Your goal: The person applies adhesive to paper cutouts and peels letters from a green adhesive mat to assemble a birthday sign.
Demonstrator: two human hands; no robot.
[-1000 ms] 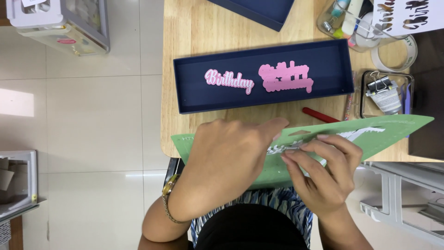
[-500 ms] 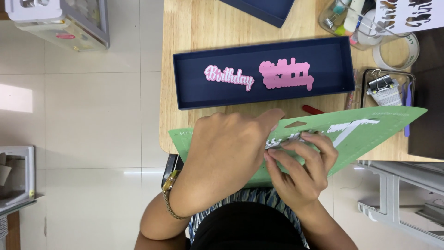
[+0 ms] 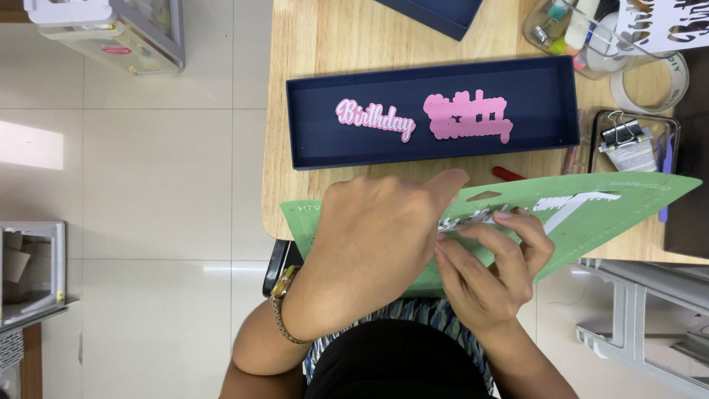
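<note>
A green cutting mat (image 3: 605, 210) is held tilted over the near edge of a wooden table (image 3: 325, 44). White paper cut-outs (image 3: 576, 201) stick to its surface. My left hand (image 3: 377, 244) presses on the mat and covers its left part. My right hand (image 3: 491, 270) pinches a white paper piece (image 3: 473, 219) at the mat's middle with its fingertips. Beyond the mat lies a long dark blue box (image 3: 432, 151) that holds a pink and white lettering piece (image 3: 375, 118) and a plain pink cut-out (image 3: 469, 117).
A clear container of craft supplies (image 3: 572, 29) and a tape roll (image 3: 653, 81) stand at the table's back right. A small tray with a binder clip (image 3: 628, 137) sits right of the blue box. A red pen (image 3: 508, 174) pokes out behind the mat. Tiled floor lies to the left.
The mat has tipped up a little at its right end. My right hand has slid left along the mat and closed in next to my left hand on the white paper piece.
</note>
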